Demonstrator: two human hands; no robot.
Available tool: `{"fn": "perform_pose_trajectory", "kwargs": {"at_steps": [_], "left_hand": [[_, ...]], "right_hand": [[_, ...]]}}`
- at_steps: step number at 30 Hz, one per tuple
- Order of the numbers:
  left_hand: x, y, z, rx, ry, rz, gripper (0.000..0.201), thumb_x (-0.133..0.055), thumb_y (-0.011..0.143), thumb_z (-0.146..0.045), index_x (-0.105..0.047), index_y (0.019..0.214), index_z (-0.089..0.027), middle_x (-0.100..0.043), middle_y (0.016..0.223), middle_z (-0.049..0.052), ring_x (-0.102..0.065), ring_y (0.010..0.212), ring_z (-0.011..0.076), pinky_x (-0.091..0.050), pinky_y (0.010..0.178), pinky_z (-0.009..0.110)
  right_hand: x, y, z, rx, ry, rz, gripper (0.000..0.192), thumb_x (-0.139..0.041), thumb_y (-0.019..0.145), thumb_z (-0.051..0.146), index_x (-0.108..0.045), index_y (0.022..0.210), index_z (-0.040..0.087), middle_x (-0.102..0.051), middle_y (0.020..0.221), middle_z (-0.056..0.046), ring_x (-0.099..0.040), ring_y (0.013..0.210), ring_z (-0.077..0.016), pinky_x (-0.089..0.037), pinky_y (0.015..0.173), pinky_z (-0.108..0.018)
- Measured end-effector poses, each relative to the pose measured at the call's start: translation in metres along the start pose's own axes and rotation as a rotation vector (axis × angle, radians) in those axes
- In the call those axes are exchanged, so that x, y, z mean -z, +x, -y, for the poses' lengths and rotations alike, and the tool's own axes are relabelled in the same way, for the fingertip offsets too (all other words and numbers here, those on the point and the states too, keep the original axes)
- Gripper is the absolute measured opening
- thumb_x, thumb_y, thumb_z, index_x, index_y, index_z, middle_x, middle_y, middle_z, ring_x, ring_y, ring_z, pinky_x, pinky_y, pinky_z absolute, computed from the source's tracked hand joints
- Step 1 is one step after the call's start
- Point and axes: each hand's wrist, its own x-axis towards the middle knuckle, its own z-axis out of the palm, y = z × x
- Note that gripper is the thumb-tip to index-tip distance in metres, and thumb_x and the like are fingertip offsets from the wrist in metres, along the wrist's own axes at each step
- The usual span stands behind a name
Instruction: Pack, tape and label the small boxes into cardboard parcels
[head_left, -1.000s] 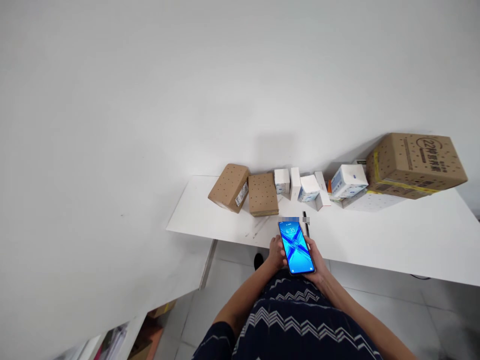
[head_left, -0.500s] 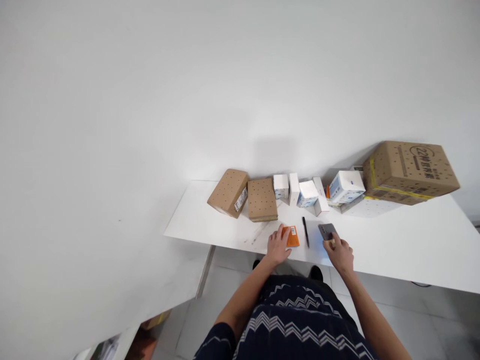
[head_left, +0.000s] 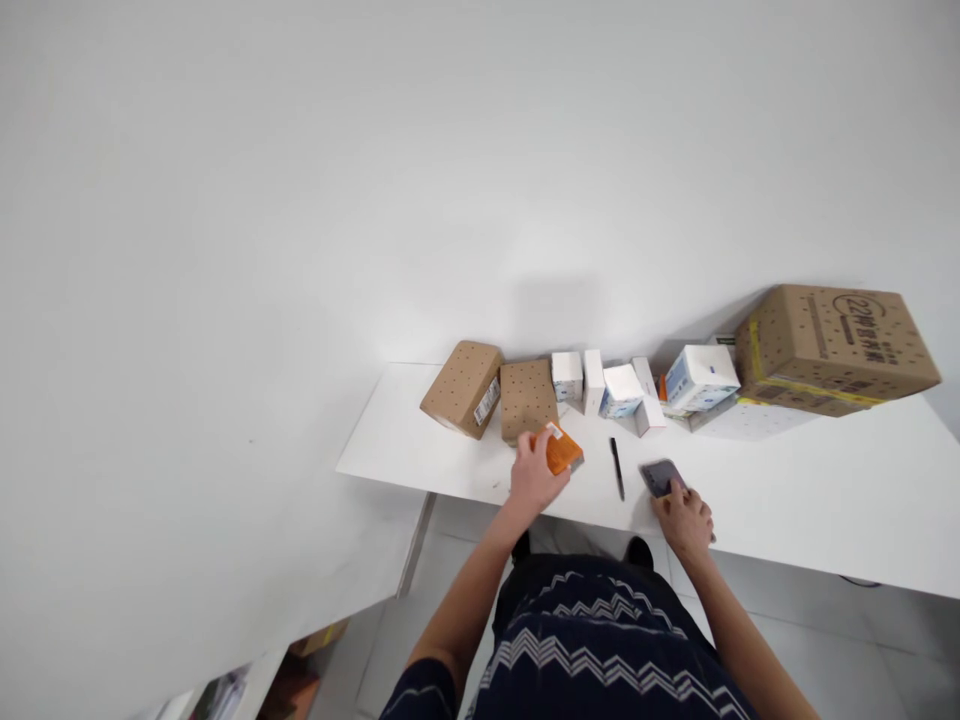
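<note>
Item 1. My left hand (head_left: 534,478): grip closed on the small orange box (head_left: 561,449). Half a second ago that box lay flat on the surface (head_left: 810,490) under my fingertips; it is now lifted and tilted, its white label corner uppermost, just in front of the flat brown perforated carton (head_left: 526,398). Judgement: the pick-up is made and the box is free to be turned or read.

Item 2. My right hand (head_left: 686,518): fingers resting on the phone (head_left: 661,476), which lies flat on the surface with a dark screen. A second ago both hands held it lit before me. Whether the fingers clasp it or merely touch it I cannot tell.

Item 3. Black pen (head_left: 617,468): lying between the two hands, untouched, same place as before.

Item 4. Back row: angled brown perforated carton (head_left: 463,388), small white boxes (head_left: 604,383), large printed carton (head_left: 834,345). Unmoved.
</note>
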Motion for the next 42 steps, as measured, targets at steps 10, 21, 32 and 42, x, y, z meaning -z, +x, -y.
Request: {"fn": "perform_pose_trajectory", "kwargs": {"at_steps": [10,21,32,42], "left_hand": [[0.023,0.113,0.039,0.130,-0.067,-0.241,0.072,-0.061,0.076,-0.042,-0.032,0.137,-0.019,-0.028,0.136,0.016,-0.033,0.130,0.0273,-0.032,0.105,0.037],[0.109,0.133,0.147,0.420,0.355,0.173,0.099,-0.072,0.060,-0.058,-0.033,0.140,-0.014,-0.012,0.153,0.019,-0.017,0.131,0.0500,-0.021,0.102,0.060],[0.063,0.002,0.094,0.647,0.404,0.160,0.099,-0.038,0.071,-0.078,-0.020,0.146,-0.015,-0.021,0.144,0.033,-0.051,0.111,0.0472,-0.039,0.086,0.054],[0.087,-0.001,0.125,0.740,0.120,-0.083,0.075,-0.042,0.080,-0.065,-0.031,0.138,-0.019,-0.041,0.137,0.021,-0.046,0.121,0.0348,-0.041,0.092,0.044]], "right_hand": [[-0.005,0.001,-0.008,0.030,-0.033,0.016,0.054,-0.035,0.087,0.046,-0.047,0.133,0.020,-0.045,0.131,-0.016,-0.045,0.115,-0.0353,-0.040,0.090,-0.048],[0.002,-0.004,-0.014,-0.034,0.150,0.018,0.063,-0.037,0.085,0.056,-0.044,0.136,0.020,-0.042,0.134,-0.020,-0.043,0.121,-0.0400,-0.041,0.092,-0.052],[0.040,-0.007,0.057,0.374,0.475,-0.033,0.049,-0.036,0.088,0.049,-0.058,0.117,0.017,-0.057,0.115,-0.017,-0.051,0.112,-0.0317,-0.040,0.097,-0.049],[0.052,-0.047,0.157,0.237,0.850,0.896,0.072,-0.035,0.084,0.065,-0.029,0.144,0.024,-0.044,0.137,-0.014,-0.063,0.071,-0.0155,-0.052,0.061,-0.031]]}}
